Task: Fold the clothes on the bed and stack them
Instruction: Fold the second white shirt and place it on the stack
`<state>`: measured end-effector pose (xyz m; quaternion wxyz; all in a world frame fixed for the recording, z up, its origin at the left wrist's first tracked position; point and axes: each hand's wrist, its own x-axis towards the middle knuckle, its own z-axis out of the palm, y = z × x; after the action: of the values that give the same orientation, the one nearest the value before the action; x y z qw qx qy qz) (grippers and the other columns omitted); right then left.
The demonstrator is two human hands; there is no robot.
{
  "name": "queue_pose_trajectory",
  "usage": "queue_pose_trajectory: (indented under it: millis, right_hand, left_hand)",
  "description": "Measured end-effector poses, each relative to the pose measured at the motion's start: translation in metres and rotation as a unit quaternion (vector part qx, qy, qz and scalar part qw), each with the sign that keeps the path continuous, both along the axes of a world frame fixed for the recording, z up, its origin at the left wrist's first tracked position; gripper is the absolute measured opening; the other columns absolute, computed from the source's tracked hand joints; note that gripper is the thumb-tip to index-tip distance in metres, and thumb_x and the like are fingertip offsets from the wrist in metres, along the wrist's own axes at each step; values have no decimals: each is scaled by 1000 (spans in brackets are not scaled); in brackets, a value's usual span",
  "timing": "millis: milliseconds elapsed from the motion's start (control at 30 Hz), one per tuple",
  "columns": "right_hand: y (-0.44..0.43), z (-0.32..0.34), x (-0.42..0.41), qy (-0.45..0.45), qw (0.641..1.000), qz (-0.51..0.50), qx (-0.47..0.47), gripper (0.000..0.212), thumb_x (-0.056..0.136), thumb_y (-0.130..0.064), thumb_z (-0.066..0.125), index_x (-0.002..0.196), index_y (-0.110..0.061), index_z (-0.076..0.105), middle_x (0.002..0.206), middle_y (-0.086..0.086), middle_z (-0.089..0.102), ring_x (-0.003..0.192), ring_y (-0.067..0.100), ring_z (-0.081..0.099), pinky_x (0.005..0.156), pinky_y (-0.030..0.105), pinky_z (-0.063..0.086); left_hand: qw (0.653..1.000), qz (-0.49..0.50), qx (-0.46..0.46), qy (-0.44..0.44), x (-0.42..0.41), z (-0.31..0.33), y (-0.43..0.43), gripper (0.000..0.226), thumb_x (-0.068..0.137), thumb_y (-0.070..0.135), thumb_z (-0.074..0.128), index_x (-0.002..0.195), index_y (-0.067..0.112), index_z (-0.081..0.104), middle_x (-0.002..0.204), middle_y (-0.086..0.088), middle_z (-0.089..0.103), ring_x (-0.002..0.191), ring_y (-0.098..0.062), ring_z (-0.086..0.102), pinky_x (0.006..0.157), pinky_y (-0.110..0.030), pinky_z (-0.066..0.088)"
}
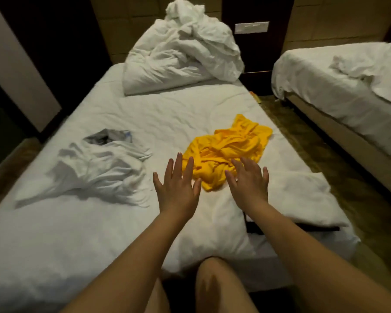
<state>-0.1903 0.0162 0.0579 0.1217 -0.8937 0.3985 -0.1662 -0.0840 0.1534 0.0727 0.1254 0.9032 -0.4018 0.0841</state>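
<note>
Fingers spread, empty, above the bed (167, 114).
My left hand (176, 187) and right hand (250, 185) flank the yellow garment (226, 147) at its near edge.

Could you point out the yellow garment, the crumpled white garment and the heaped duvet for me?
yellow garment (230, 145): head view, on its bunched middle folds.
white garment (99, 168): head view, on its crumpled middle.
white duvet (181, 55): head view, on the middle of the heap.
</note>
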Motion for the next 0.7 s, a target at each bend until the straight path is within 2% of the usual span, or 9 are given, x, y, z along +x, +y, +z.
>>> queue_pose_trajectory:
  millis: [67, 167, 300, 433, 567, 633, 700]
  right_hand:
    - [22, -2, 22, -8, 1000, 21, -5, 43, 97, -46, 35, 134, -25, 47, 150, 2, 34, 139, 23, 26, 113, 49, 9]
    - [51, -14, 52, -23, 998, 52, -17, 53, 90, -50, 30, 122, -20, 59, 137, 8, 50, 128, 31, 43, 108, 55, 21]
    - [76, -30, 93, -1, 996, 84, 12, 39, 95, -41, 44, 130, -25, 51, 142, 3, 43, 133, 26, 34, 111, 47, 9]
    - [93, -53, 140, 16, 993, 114, 10, 41, 96, -42, 44, 131, -23, 49, 142, 4, 44, 134, 26, 34, 112, 48, 10]
    - [101, -83, 191, 86, 987, 132, 31, 47, 97, -50, 32, 139, -30, 37, 151, -1, 31, 140, 21, 23, 115, 46, 6]
    - [104, -99, 215, 113, 981, 151, 48, 49, 96, -52, 32, 139, -30, 36, 150, -2, 32, 139, 21, 25, 115, 46, 9]
    - [108, -118, 237, 121, 974, 180, 70, 47, 94, -52, 39, 134, -28, 43, 144, -1, 41, 132, 22, 35, 110, 43, 23]
  left_hand:
    - [999, 31, 14, -4, 18, 0, 29, 57, 97, 47, 34, 149, 31, 16, 158, -1, 9, 145, -22, 11, 110, -57, 11]
    - [997, 72, 27, 17, 43, -6, 65, 58, 98, 46, 28, 149, 31, 7, 159, 3, 0, 145, -18, 3, 112, -54, 6]
    - [993, 109, 36, 34, 74, -20, 99, 58, 98, 46, 29, 149, 30, 7, 159, 3, 0, 145, -18, 4, 112, -53, 7]
    - [987, 138, 57, 61, 111, -46, 117, 59, 98, 46, 29, 149, 30, 6, 158, 3, 0, 145, -18, 3, 112, -52, 7]
    - [979, 162, 66, 103, 148, -84, 119, 59, 97, 49, 28, 149, 31, 6, 159, 3, 0, 146, -18, 2, 113, -52, 6]
    - [973, 171, 93, 127, 163, -102, 117, 61, 97, 52, 25, 149, 31, 2, 159, 4, -4, 146, -18, -2, 113, -51, 5]
    - [968, 171, 110, 149, 176, -116, 113, 63, 96, 53, 26, 149, 30, -1, 158, 4, -6, 146, -18, -2, 114, -50, 6]
